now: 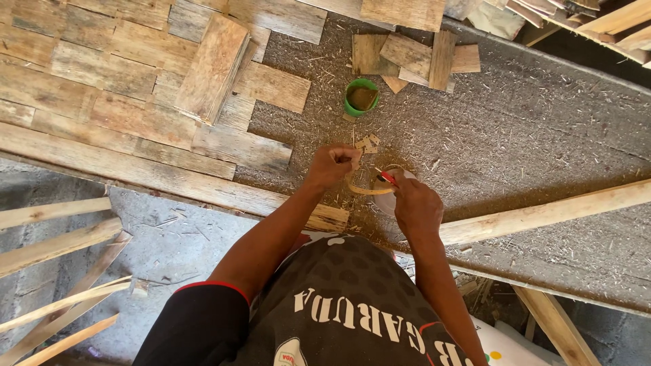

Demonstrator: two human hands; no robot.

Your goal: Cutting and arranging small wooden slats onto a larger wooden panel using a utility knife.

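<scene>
My left hand [333, 164] is closed around one end of a thin, bent strip of wood [366, 190] that curves toward my right hand [415, 205]. In my right hand I grip a small red-handled tool [388, 178], its tip at the strip. Both hands hover over a grey, sawdust-covered surface [515, 129]. A few small wood chips [367, 143] lie just beyond my left hand. A pale round object [388, 200] lies partly hidden under my right hand.
A green cup [361, 97] stands beyond the hands. Short boards [415, 57] lie behind it. Weathered planks [129, 102] cover the left. A long pale beam [542, 213] runs right of my hand. Loose slats [61, 271] lie at lower left.
</scene>
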